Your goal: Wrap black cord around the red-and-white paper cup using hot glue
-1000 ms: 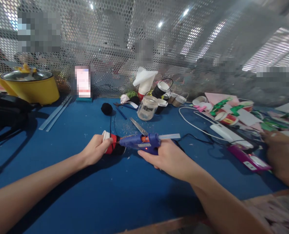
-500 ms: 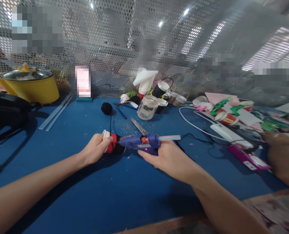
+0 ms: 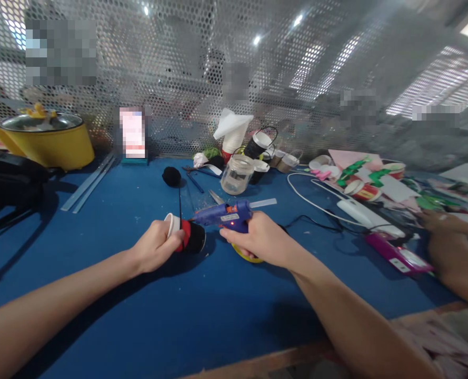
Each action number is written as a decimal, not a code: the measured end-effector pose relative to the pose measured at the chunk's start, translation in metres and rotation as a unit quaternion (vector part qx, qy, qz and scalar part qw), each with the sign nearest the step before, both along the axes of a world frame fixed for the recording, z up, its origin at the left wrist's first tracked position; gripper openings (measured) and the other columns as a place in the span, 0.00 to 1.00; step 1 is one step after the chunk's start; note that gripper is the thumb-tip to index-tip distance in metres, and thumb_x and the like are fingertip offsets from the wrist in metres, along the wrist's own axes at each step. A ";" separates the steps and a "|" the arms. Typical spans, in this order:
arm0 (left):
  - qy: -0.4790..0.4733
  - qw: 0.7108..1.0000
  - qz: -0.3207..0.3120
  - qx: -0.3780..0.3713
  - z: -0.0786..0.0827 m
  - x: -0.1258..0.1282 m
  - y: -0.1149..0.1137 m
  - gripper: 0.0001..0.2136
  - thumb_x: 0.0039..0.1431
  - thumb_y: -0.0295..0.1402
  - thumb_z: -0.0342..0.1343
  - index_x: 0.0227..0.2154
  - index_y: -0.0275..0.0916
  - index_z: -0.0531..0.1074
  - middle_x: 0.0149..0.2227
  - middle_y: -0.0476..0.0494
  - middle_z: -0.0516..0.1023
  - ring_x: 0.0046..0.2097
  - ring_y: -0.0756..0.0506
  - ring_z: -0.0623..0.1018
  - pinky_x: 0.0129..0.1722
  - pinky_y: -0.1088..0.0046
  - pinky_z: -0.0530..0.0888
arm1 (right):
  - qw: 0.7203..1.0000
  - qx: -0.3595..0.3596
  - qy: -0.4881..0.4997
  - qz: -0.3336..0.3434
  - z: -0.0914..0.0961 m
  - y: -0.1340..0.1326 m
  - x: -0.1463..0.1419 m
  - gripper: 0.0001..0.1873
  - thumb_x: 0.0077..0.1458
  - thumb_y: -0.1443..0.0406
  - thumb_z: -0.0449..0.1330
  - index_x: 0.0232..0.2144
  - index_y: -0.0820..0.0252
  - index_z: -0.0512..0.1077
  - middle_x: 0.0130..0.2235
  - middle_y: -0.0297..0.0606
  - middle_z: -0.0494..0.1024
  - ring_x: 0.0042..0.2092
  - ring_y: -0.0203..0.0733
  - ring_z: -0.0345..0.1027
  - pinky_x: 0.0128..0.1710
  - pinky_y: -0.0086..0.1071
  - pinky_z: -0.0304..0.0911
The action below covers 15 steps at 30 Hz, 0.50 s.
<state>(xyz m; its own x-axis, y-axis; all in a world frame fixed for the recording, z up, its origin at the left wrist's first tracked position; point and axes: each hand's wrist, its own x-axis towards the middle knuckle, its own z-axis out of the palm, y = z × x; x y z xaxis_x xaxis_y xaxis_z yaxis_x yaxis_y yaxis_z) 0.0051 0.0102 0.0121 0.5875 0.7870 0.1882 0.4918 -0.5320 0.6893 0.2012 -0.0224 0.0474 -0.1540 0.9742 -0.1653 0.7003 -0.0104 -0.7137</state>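
Observation:
My left hand [image 3: 157,246] is closed around a paper cup [image 3: 196,238], which lies tilted on its side, its white rim to the left. Black yarn wraps the cup's base end, and a red band shows in the middle. A strand runs from the cup up to a black yarn ball [image 3: 171,177]. In my right hand [image 3: 263,238] is a blue glue gun [image 3: 222,213], with a clear glue stick out of its back and a red light lit. Its nozzle is at the upper side of the cup; whether it touches I cannot tell. Scissors [image 3: 217,197] lie partly hidden behind the gun.
A clear plastic jar [image 3: 237,176] and yarn-wrapped cups [image 3: 259,143] stand at the back. A yellow pot [image 3: 48,145] is on the left, near loose glue sticks [image 3: 87,185]. Cords and a purple power strip [image 3: 397,253] lie right, beside another person's arm [image 3: 452,252].
The glue gun has moved slightly left and up, and its nozzle has shifted to the cup's upper side. The cup has turned a little, showing more black yarn. Yellow scissor handles now show.

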 end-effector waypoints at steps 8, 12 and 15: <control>0.004 1.000 0.017 -0.014 -0.004 -0.001 0.002 0.12 0.51 0.30 0.37 0.14 0.37 0.51 0.16 0.55 0.51 0.20 0.55 0.54 0.20 0.78 0.53 | 0.997 0.001 0.070 0.042 -0.004 0.006 0.007 0.14 0.45 0.61 0.52 0.14 0.62 0.61 0.12 0.30 0.63 0.14 0.29 0.56 0.16 0.24 0.56; -0.005 0.998 0.039 -0.049 -0.009 -0.003 0.004 0.13 0.51 0.33 0.37 0.13 0.38 0.49 0.16 0.55 0.49 0.20 0.55 0.53 0.19 0.77 0.52 | 0.988 0.006 0.152 0.032 0.000 0.007 0.015 0.13 0.44 0.64 0.54 0.13 0.63 0.60 0.12 0.28 0.61 0.14 0.27 0.54 0.15 0.23 0.52; -0.011 0.997 0.051 -0.061 -0.010 -0.003 0.005 0.13 0.51 0.34 0.37 0.13 0.38 0.48 0.16 0.55 0.49 0.20 0.54 0.52 0.19 0.77 0.52 | 0.973 0.044 0.222 -0.035 0.003 0.016 0.024 0.09 0.41 0.65 0.57 0.16 0.64 0.62 0.13 0.28 0.62 0.16 0.27 0.55 0.16 0.22 0.52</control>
<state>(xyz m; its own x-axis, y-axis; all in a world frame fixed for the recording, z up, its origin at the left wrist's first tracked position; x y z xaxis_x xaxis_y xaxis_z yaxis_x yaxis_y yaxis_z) 0.0019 0.0154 0.0018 0.5001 0.8602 0.0995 0.5236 -0.3920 0.7564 0.2252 -0.0060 0.0507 -0.1245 0.9922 -0.0121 0.3219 0.0288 -0.9463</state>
